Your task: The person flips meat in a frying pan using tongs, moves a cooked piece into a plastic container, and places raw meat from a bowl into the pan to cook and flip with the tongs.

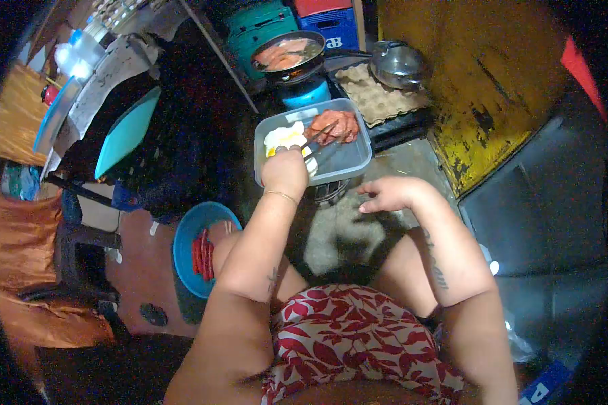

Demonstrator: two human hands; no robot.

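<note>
My left hand is closed around dark tongs, whose tips reach the reddish meat slices in a clear plastic container. Fried eggs lie in the left side of the same container, partly covered by my hand. My right hand hovers just below the container's right corner, fingers loosely apart and holding nothing. Behind the container, a frying pan holds more pinkish slices in liquid, above a blue stove part.
A glass-lidded pot sits on a cardboard egg tray at the right. On the floor to my left stands a blue basin with red sausage-like pieces. Green crates and a blue crate stand behind the pan.
</note>
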